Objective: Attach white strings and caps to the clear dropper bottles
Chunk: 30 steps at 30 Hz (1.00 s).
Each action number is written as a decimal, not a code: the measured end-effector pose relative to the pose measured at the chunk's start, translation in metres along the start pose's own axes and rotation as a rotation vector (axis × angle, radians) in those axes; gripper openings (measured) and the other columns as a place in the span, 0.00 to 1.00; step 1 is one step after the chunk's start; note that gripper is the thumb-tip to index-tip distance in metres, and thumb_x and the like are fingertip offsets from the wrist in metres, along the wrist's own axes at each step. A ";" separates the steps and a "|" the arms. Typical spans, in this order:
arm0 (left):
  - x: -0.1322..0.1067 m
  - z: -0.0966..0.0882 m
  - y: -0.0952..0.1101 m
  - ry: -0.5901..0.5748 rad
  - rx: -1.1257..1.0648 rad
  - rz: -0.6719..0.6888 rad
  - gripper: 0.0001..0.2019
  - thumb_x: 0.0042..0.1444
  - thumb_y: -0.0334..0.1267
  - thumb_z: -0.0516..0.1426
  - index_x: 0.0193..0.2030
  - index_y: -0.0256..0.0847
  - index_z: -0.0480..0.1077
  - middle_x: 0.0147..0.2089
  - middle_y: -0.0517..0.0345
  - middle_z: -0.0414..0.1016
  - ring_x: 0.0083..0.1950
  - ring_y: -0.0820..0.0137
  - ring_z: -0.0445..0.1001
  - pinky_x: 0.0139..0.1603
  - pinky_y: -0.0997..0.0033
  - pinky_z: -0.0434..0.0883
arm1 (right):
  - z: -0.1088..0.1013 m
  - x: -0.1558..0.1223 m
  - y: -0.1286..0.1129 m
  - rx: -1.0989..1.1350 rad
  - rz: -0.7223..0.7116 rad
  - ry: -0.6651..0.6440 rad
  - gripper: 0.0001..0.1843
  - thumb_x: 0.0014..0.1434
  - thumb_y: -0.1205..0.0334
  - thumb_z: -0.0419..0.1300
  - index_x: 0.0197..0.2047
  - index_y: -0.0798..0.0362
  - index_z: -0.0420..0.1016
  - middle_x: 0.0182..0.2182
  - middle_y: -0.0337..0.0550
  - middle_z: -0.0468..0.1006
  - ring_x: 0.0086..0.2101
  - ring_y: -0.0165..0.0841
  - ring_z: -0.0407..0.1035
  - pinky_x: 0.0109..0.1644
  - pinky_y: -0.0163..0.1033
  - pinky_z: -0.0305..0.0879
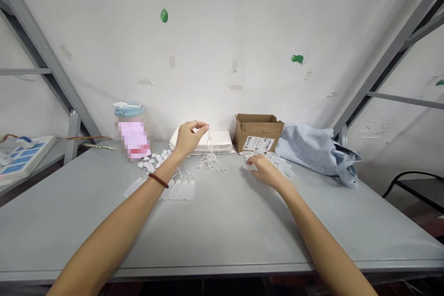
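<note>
My left hand [189,138] is raised over the table, thumb and fingertips pinched on a thin white string [209,135]. Below it, more white strings [211,161] lie in a tangled heap, and some hang up towards my fingers. On the right, my right hand [262,169] reaches low with curled fingers closed on a clear plastic piece [249,167]. Further clear plastic pieces [282,164] lie just beyond it. Left of centre, partly behind my left forearm, several translucent tags [187,189] with white string loops lie in a row.
Small white pieces [149,164] are scattered by a phone [133,138] leaning on a blue-lidded container [128,110]. A paper stack [222,141], a cardboard box [258,132] and light blue cloth [308,150] line the back of the grey table [215,236]. Metal posts flank it.
</note>
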State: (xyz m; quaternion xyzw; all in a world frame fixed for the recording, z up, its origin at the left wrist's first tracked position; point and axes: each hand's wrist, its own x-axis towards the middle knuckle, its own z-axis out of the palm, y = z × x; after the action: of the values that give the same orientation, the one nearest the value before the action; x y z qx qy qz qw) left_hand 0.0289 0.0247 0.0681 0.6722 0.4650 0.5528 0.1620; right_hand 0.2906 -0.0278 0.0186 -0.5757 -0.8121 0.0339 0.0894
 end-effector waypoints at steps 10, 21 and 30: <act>0.009 -0.005 0.008 -0.040 -0.060 0.002 0.08 0.48 0.41 0.59 0.29 0.38 0.76 0.32 0.55 0.79 0.36 0.68 0.73 0.39 0.70 0.67 | 0.005 0.002 0.001 0.191 -0.039 0.137 0.15 0.49 0.76 0.56 0.41 0.56 0.72 0.41 0.49 0.77 0.43 0.40 0.68 0.47 0.43 0.62; -0.002 -0.010 0.002 -0.086 -0.039 -0.111 0.08 0.48 0.40 0.58 0.30 0.38 0.75 0.31 0.55 0.79 0.38 0.66 0.74 0.44 0.66 0.67 | 0.007 0.000 -0.011 0.250 -0.082 0.153 0.13 0.50 0.75 0.56 0.40 0.56 0.72 0.40 0.51 0.77 0.42 0.40 0.69 0.45 0.43 0.63; -0.064 -0.011 0.000 -0.244 0.104 0.111 0.07 0.54 0.41 0.58 0.31 0.42 0.74 0.36 0.56 0.79 0.43 0.64 0.72 0.41 0.67 0.67 | 0.017 -0.005 -0.052 0.819 -0.105 0.189 0.14 0.51 0.63 0.61 0.43 0.54 0.71 0.37 0.44 0.78 0.38 0.34 0.73 0.46 0.42 0.68</act>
State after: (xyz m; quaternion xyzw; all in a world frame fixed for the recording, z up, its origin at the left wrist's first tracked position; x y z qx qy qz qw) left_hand 0.0221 -0.0303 0.0336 0.7665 0.4319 0.4504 0.1517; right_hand 0.2404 -0.0491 0.0098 -0.4510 -0.7479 0.2964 0.3864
